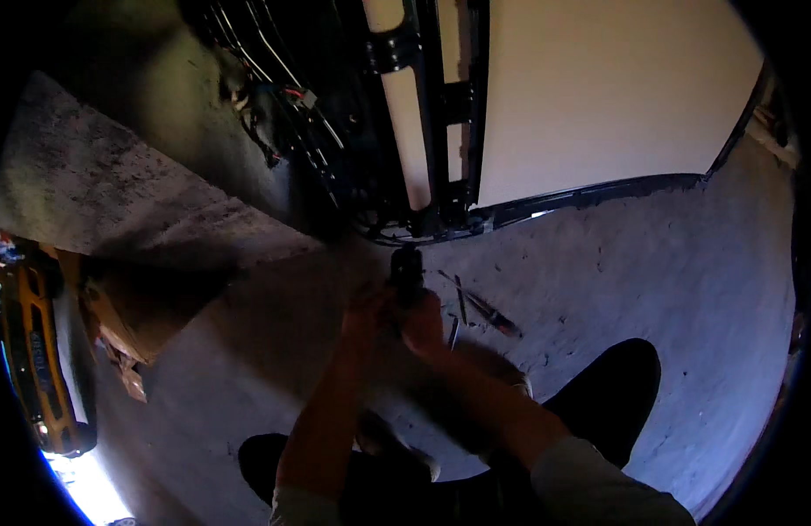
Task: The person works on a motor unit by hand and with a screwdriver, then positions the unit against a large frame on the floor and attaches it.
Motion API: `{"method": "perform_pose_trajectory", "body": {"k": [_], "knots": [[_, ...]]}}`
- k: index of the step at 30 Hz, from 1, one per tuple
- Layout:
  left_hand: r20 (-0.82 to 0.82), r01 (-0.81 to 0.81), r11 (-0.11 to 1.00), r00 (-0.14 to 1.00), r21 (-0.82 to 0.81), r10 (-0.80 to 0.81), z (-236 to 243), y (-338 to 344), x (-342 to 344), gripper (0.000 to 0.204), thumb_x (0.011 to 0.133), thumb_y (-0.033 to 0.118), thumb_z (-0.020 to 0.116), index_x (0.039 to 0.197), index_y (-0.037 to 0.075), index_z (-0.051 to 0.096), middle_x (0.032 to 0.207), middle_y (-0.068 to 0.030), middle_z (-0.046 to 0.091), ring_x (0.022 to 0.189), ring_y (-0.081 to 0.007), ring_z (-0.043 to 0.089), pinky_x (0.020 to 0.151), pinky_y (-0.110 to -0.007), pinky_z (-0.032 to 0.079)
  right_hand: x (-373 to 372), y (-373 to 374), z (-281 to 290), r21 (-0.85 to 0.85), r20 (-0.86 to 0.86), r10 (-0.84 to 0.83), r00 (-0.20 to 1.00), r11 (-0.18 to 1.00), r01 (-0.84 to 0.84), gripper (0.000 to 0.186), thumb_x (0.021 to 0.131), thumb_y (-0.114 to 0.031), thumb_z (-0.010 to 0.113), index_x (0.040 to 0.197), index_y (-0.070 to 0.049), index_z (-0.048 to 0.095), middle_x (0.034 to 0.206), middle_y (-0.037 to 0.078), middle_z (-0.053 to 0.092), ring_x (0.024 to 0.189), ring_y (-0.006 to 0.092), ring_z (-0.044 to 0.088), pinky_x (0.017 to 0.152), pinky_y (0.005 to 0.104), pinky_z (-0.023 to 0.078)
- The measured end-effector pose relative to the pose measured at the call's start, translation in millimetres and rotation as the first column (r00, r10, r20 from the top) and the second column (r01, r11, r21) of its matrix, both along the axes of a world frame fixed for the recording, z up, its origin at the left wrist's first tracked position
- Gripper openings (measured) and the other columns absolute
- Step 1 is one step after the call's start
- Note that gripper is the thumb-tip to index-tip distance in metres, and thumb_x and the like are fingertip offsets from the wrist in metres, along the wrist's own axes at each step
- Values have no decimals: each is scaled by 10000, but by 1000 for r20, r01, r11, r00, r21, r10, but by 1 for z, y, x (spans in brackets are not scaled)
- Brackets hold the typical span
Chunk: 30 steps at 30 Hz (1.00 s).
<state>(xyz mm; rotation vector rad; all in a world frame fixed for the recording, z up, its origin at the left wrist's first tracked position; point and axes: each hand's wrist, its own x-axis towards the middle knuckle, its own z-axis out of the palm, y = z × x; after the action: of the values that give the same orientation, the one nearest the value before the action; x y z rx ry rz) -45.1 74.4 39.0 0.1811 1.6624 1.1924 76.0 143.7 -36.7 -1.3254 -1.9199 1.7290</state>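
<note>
Right, down we look from the head view, and the two hands are close together near the middle, reaching forward over the rough grey floor (633,289). The right hand (422,324) is wrapped around the lower end of a dark object (407,266), which points away from the person, straight up the view. Just beside it comes the left hand (364,311), near that same lower end, but it's deep in shadow: whether those fingers grip or merely touch, I cannot tell. The exact kind of object is lost in the gloom too. Its far tip sits just below the bottom edge of a black frame (481,96); contact there can't be made out.

Over to the right of the hands, a slim tool with a reddish end (491,316) lies slantwise on the floor, a thin dark rod (460,300) just beside it, and a short narrow piece (453,332) close to the right hand. Up above, a big beige panel (616,79) fills the upper right, its edge meeting that black frame, while a tangle of wires (291,96) hangs to the frame's left. Out on the far left there's a cardboard box (129,320) with a torn lower corner, and beyond it a yellow-and-black item (39,351) at the rim. Low down, dark-trousered knees (617,386) spread either side of the bare forearms (322,430).
</note>
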Motion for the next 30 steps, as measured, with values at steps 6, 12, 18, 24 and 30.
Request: {"method": "perform_pose_trajectory", "body": {"k": [6, 12, 18, 24, 30], "knots": [[48, -50, 895, 998, 443, 32, 104, -3, -12, 889, 773, -5, 812, 1553, 66, 391, 1351, -111, 627, 1241, -211, 599, 1010, -382, 521, -16, -40, 143, 301, -36, -170, 985, 938, 173, 694, 739, -245, 833, 1311, -20, 512, 1269, 179, 565, 1153, 328, 581, 927, 441, 503], [193, -407, 763, 913, 502, 359, 182, -41, -2, 721, 838, 28, 727, 1500, 50, 443, 1261, -111, 658, 1140, -252, 652, 971, -408, 549, 29, 25, 126, 340, -405, 172, 898, 940, -26, 651, 869, -211, 737, 1440, -52, 466, 1301, 134, 602, 1121, 311, 607, 945, 469, 510], [480, -631, 587, 773, 507, 416, 179, -62, -25, 389, 935, 164, 645, 1299, 34, 596, 1145, -107, 707, 1036, -266, 689, 926, -431, 565, 117, 123, 19, 576, 594, 3, 804, 696, -428, 272, 962, -279, 604, 1050, -44, 709, 1204, 180, 666, 1053, 357, 661, 895, 454, 543], [423, -619, 571, 786, 539, 451, 176, -60, -34, 296, 942, 149, 643, 1223, 54, 645, 1095, -78, 726, 988, -243, 703, 892, -409, 575, 124, 61, -42, 226, 626, 232, 744, 859, -458, 354, 856, -326, 678, 1023, -15, 703, 957, 243, 710, 933, 434, 698, 798, 503, 571], [315, -609, 580, 786, 541, 532, 176, -76, -36, 328, 909, 84, 658, 1235, 65, 637, 1018, -47, 704, 876, -205, 687, 835, -352, 579, 98, 7, -42, 336, 703, 207, 680, 746, -575, 398, 882, -328, 663, 971, 59, 670, 947, 267, 706, 899, 446, 703, 779, 518, 574]]}}
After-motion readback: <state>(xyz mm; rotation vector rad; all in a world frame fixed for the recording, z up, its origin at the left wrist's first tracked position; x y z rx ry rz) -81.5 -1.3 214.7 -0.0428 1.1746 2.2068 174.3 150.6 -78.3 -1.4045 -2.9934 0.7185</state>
